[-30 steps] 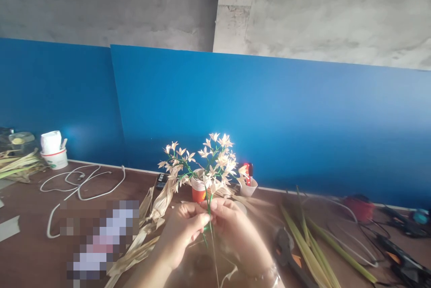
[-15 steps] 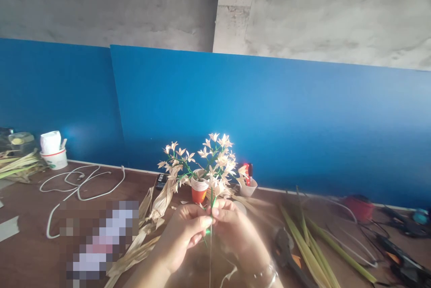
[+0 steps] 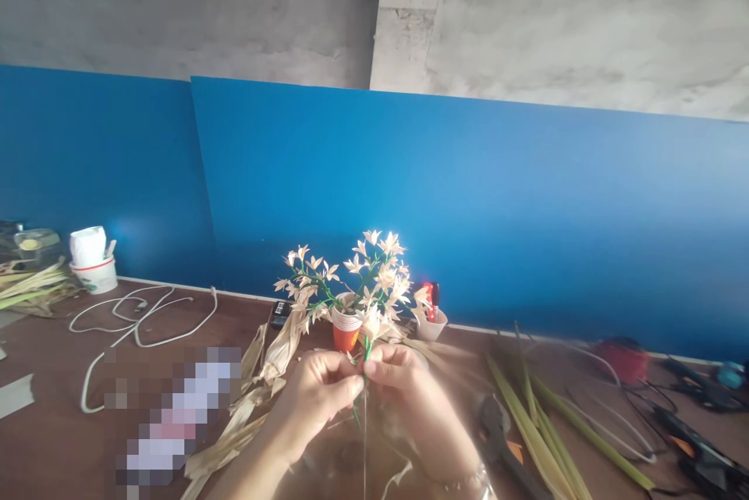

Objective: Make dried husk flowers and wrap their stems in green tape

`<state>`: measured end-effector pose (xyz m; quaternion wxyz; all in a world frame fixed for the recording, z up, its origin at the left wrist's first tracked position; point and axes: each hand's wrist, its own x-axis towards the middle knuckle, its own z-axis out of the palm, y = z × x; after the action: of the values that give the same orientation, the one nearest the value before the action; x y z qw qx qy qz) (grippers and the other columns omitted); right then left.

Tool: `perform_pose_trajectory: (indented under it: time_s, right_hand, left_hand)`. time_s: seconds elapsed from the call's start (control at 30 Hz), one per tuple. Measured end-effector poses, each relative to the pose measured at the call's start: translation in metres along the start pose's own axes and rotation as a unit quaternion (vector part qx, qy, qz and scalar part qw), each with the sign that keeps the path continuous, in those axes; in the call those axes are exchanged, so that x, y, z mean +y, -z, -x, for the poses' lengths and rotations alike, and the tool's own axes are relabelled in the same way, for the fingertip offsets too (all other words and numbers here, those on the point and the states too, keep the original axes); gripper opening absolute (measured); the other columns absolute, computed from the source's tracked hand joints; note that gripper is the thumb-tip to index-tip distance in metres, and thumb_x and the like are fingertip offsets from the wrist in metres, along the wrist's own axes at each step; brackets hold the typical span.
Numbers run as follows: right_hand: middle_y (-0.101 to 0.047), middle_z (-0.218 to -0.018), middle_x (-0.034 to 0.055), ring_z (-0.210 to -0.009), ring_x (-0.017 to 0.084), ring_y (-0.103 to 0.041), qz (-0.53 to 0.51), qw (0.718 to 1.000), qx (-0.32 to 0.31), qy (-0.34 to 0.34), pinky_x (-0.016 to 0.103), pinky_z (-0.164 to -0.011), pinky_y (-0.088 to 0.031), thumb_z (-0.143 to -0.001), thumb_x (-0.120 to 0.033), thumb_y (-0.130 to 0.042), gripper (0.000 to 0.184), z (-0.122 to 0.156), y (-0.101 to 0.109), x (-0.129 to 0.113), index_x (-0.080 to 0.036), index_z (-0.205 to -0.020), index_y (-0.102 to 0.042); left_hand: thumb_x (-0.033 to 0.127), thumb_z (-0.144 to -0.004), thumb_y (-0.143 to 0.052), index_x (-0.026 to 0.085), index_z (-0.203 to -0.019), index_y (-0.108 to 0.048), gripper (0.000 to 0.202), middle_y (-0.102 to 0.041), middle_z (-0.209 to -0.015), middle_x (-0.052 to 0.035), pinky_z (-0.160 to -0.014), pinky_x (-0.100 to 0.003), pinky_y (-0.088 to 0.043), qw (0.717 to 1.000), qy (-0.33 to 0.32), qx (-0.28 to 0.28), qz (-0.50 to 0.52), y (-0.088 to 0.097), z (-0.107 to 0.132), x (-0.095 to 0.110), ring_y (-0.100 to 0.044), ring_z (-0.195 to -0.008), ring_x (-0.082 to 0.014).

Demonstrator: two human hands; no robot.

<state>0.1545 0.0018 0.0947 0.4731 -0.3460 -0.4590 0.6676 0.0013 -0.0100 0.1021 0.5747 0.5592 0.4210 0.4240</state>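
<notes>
A pale husk flower (image 3: pixel 373 324) on a green stem (image 3: pixel 367 347) stands upright between my hands at the centre. My left hand (image 3: pixel 328 391) is closed, with thumb and fingers pinching the stem low down. Just beside it, my right hand (image 3: pixel 401 375) pinches the same stem from the other side. A thin strand (image 3: pixel 365 445) hangs straight down from the fingertips, and a bit of green stem shows below my left fingers. Right behind the hands, several green-stemmed husk flowers (image 3: pixel 386 278) stand in an orange and white paper cup (image 3: pixel 346 331).
Dry corn husks (image 3: pixel 286 348) lie left of the cup. A white cup (image 3: pixel 431 326) holds a red item. Long green leaves (image 3: pixel 544 437) and a black-handled tool (image 3: pixel 497 430) lie at right. White cable (image 3: pixel 137 320) and a blurred patch are at left. A blue panel (image 3: pixel 409 188) borders the table.
The held flower has sunk slightly and turned a little. Both hands remain pinched at nearly the same spot; the left fingers have curled in, and less green shows beneath them.
</notes>
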Motion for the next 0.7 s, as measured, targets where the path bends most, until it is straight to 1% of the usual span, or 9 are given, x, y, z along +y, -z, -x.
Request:
perform_pose_trajectory:
  time_s: [0.1,0.17,0.2,0.33,0.43,0.5,0.6,0.7]
  right_hand:
    - [-0.049,-0.047,-0.0049,-0.043,0.006,-0.036,0.073,0.994,0.088,0.0,0.022,-0.046,-0.022,-0.061,-0.032,-0.077,0.023,0.0012,-0.0058,-0.0043,-0.014,-0.059,-0.063]
    - [-0.052,-0.048,-0.0038,-0.045,0.007,-0.039,0.114,0.987,0.116,0.013,0.022,-0.048,-0.025,-0.061,-0.032,-0.076,0.022,0.0002,-0.0083,-0.0054,-0.014,-0.058,-0.063]
    - [-0.053,-0.049,-0.0033,-0.046,0.007,-0.041,0.125,0.985,0.121,0.017,0.022,-0.048,-0.026,-0.06,-0.032,-0.076,0.022,-0.0004,-0.009,-0.0057,-0.014,-0.057,-0.064]
    - [-0.055,-0.05,-0.0025,-0.047,0.009,-0.043,0.127,0.985,0.111,0.031,0.023,-0.048,-0.028,-0.058,-0.031,-0.076,0.021,-0.0004,-0.0096,-0.0071,-0.015,-0.055,-0.064]
    - [-0.055,-0.049,-0.0028,-0.047,0.009,-0.043,0.125,0.986,0.106,0.036,0.023,-0.047,-0.027,-0.059,-0.031,-0.076,0.02,0.0012,-0.0095,-0.009,-0.015,-0.055,-0.065]
    - [-0.054,-0.048,-0.0034,-0.046,0.008,-0.042,0.127,0.986,0.108,0.027,0.023,-0.047,-0.027,-0.06,-0.031,-0.076,0.02,0.0014,-0.0097,-0.0099,-0.015,-0.055,-0.064]
    - [-0.054,-0.049,-0.0039,-0.046,0.007,-0.041,0.122,0.987,0.108,0.011,0.023,-0.047,-0.027,-0.058,-0.03,-0.076,0.022,0.0002,-0.01,-0.0094,-0.015,-0.054,-0.061]
    - [-0.053,-0.049,-0.0047,-0.044,0.006,-0.039,0.094,0.991,0.096,0.004,0.022,-0.047,-0.026,-0.059,-0.03,-0.076,0.022,-0.0003,-0.009,-0.0061,-0.015,-0.056,-0.06]
  left_hand:
    - [0.031,-0.069,-0.061,0.015,-0.054,-0.061,0.022,-0.049,-0.05,0.002,-0.047,-0.022,-0.027,0.988,-0.057,0.069,-0.13,-0.0028,-0.0001,0.002,-0.038,-0.049,-0.0101]
    - [0.027,-0.07,-0.059,0.016,-0.054,-0.063,0.02,-0.052,-0.053,0.0008,-0.051,-0.022,-0.03,0.975,-0.088,0.106,-0.174,-0.0051,-0.0002,0.0026,-0.041,-0.054,-0.0121]
    - [0.026,-0.07,-0.058,0.016,-0.054,-0.064,0.019,-0.053,-0.053,0.0008,-0.052,-0.022,-0.03,0.973,-0.091,0.111,-0.179,-0.0061,-0.0003,0.0027,-0.042,-0.054,-0.0125]
    - [0.027,-0.069,-0.059,0.016,-0.057,-0.067,0.019,-0.053,-0.052,0.001,-0.05,-0.023,-0.03,0.982,-0.079,0.089,-0.149,-0.0081,-0.0012,0.0024,-0.042,-0.052,-0.0131]
    - [0.028,-0.068,-0.06,0.015,-0.057,-0.067,0.018,-0.052,-0.052,0.0011,-0.05,-0.023,-0.029,0.984,-0.067,0.089,-0.141,-0.0084,-0.0018,0.002,-0.042,-0.052,-0.0128]
    - [0.03,-0.067,-0.06,0.015,-0.055,-0.064,0.02,-0.048,-0.049,0.0025,-0.048,-0.022,-0.027,0.986,-0.05,0.09,-0.128,-0.0086,-0.0025,0.0013,-0.038,-0.05,-0.0113]
    - [0.031,-0.065,-0.061,0.015,-0.052,-0.057,0.02,-0.042,-0.047,0.0047,-0.045,-0.021,-0.024,0.993,-0.024,0.081,-0.081,-0.009,-0.0043,-0.0011,-0.032,-0.047,-0.0088]
    - [0.03,-0.063,-0.061,0.016,-0.05,-0.052,0.021,-0.038,-0.045,0.0066,-0.043,-0.02,-0.02,0.997,-0.004,0.074,-0.034,-0.0086,-0.006,-0.0039,-0.028,-0.044,-0.0067]
